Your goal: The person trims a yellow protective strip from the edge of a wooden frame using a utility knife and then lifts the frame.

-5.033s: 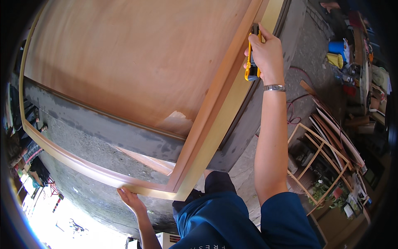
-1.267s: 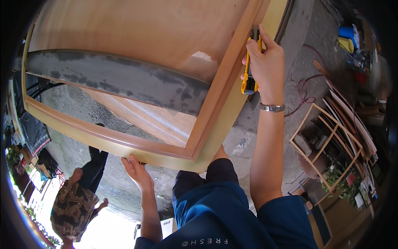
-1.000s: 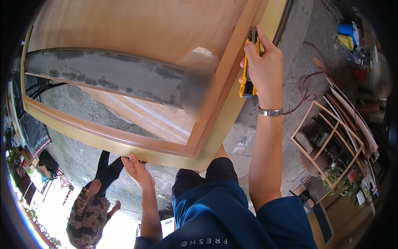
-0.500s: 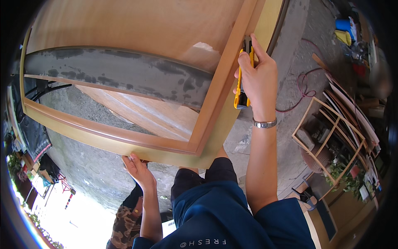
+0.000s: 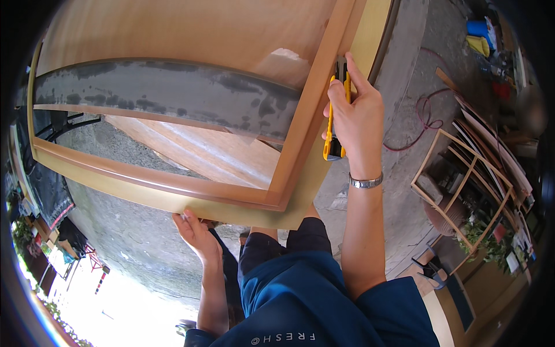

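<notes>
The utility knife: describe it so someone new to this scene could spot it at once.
Start at the large wooden frame filling the upper left, and follow its right-hand rail up to the person's right hand. The utility knife is in that hand's grip. Its bright yellow edging on a black body sets it apart from the brown rail and silver wristband.

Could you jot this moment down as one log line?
Left hand: at near edge of wooden frame | Right hand: gripping yellow-and-black utility knife | Blade contact: cannot tell | Right wrist: metal band
</notes>
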A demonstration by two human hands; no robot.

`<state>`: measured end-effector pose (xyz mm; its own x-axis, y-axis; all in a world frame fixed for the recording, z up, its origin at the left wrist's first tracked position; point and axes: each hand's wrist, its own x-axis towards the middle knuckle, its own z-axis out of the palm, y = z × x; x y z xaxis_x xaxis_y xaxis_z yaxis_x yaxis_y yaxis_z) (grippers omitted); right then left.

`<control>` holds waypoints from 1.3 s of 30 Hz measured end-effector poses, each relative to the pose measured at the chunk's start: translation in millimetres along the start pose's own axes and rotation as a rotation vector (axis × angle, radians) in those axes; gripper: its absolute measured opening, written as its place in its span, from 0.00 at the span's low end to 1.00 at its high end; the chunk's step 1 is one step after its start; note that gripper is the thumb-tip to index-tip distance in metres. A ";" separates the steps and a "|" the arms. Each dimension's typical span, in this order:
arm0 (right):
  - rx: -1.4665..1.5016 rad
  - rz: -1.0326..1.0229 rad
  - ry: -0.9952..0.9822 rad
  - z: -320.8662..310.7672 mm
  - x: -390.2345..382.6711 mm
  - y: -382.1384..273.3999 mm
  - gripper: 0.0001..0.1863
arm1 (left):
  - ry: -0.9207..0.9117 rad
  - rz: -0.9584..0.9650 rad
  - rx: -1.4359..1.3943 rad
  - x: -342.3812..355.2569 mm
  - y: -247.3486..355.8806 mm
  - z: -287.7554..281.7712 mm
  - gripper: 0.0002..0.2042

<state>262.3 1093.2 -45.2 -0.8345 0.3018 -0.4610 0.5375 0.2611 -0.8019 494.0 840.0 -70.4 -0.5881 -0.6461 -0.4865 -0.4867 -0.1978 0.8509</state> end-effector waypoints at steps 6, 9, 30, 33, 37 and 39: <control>-0.006 -0.010 0.004 1.4 -13.1 6.0 0.29 | 0.007 0.012 0.026 -1.4 0.0 2.2 0.16; -0.017 0.002 0.012 2.3 -19.6 7.3 0.29 | -0.019 0.015 0.024 -1.4 -1.0 -0.8 0.16; -0.071 -0.066 0.043 12.3 -60.3 34.7 0.28 | -0.061 0.053 0.023 -1.2 2.4 2.1 0.15; -0.065 -0.044 0.032 12.2 -67.6 36.4 0.29 | -0.068 0.055 0.024 -1.8 2.2 2.0 0.16; -0.052 -0.040 0.065 15.9 -75.8 41.4 0.27 | -0.078 0.060 0.040 -0.9 1.4 1.1 0.16; -0.080 -0.071 0.071 16.7 -78.4 46.8 0.27 | -0.085 0.064 0.043 -0.7 1.6 0.3 0.16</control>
<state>350.8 1066.5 -52.9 -0.8615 0.3435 -0.3739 0.4879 0.3558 -0.7971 493.4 840.4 -68.8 -0.6706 -0.5915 -0.4477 -0.4721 -0.1252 0.8726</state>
